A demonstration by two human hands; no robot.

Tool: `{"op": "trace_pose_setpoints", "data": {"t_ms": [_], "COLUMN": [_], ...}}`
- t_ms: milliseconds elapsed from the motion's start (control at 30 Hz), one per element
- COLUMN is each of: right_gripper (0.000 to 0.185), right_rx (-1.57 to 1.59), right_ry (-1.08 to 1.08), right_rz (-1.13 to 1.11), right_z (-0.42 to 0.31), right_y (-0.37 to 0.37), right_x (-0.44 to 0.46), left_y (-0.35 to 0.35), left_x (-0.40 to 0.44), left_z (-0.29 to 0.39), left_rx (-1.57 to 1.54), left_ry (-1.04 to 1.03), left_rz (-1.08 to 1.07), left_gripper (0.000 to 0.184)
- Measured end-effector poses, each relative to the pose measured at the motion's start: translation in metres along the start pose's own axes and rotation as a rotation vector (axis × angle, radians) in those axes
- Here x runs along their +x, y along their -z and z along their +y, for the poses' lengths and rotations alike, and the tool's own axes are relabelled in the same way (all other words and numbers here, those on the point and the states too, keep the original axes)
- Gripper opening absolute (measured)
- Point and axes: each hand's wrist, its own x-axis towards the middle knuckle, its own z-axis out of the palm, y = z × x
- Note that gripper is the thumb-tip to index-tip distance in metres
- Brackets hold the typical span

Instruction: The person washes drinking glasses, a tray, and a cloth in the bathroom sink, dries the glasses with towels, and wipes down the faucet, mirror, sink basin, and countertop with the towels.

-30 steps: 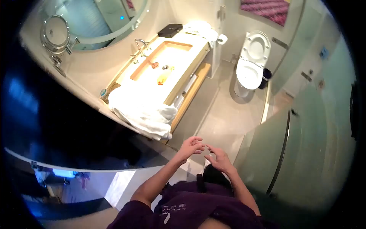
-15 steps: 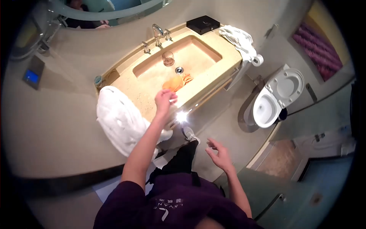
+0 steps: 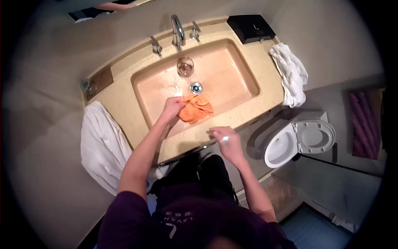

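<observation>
My left hand (image 3: 172, 108) is closed on the upper left edge of a crumpled orange cloth (image 3: 196, 109), which lies on the front part of the sink (image 3: 232, 79). My right hand (image 3: 229, 144) hovers at the counter's front edge, palm down, its fingers loosely bent and apart, with nothing seen in it. A small bright spot shows on its back. Behind the cloth sits the round metal drain (image 3: 196, 88). Further back in the basin stands a clear glass (image 3: 185, 67).
A chrome faucet (image 3: 178, 31) with two handles rises behind the basin. On the right of the counter (image 3: 265, 97) are a black box (image 3: 251, 28) and a white towel (image 3: 289, 74). Another white towel (image 3: 103, 145) hangs at the left. The toilet (image 3: 280, 145) stands right, lid raised.
The view has moved closer to the sink. My left hand has reached the orange cloth and taken hold of it. My right hand has come up to the counter's front edge.
</observation>
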Motion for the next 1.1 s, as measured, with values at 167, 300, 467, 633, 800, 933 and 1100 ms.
{"op": "trace_pose_setpoints", "data": {"t_ms": [167, 300, 467, 633, 800, 933, 1100], "right_gripper": [0.049, 0.039, 0.025, 0.036, 0.031, 0.032, 0.033], "right_rx": [0.118, 0.015, 0.372, 0.774, -0.144, -0.459, 0.127], "right_ry": [0.114, 0.249, -0.168, -0.418, 0.17, 0.527, -0.055], "right_rz": [0.203, -0.24, -0.263, -0.258, -0.264, -0.029, -0.186], "right_z": [0.03, 0.059, 0.07, 0.026, 0.083, 0.067, 0.079], "right_y": [-0.014, -0.003, 0.053, 0.115, 0.127, 0.125, 0.115], "right_x": [0.102, 0.155, 0.202, 0.255, 0.297, 0.307, 0.321], "left_y": [-0.019, -0.023, 0.033, 0.083, 0.083, 0.086, 0.087], "left_x": [-0.036, -0.028, 0.037, 0.122, 0.136, 0.13, 0.131], "left_z": [0.064, 0.087, 0.125, 0.165, 0.174, 0.175, 0.169], "left_rx": [-0.127, -0.011, -0.026, 0.718, 0.801, 0.834, 0.786], "left_ry": [-0.111, -0.168, -0.278, -0.161, -0.1, -0.089, -0.125], "left_rz": [-0.141, -0.266, 0.544, 0.975, 0.924, 0.906, 0.925], "left_gripper": [0.028, 0.031, 0.04, 0.04, 0.029, 0.027, 0.028]}}
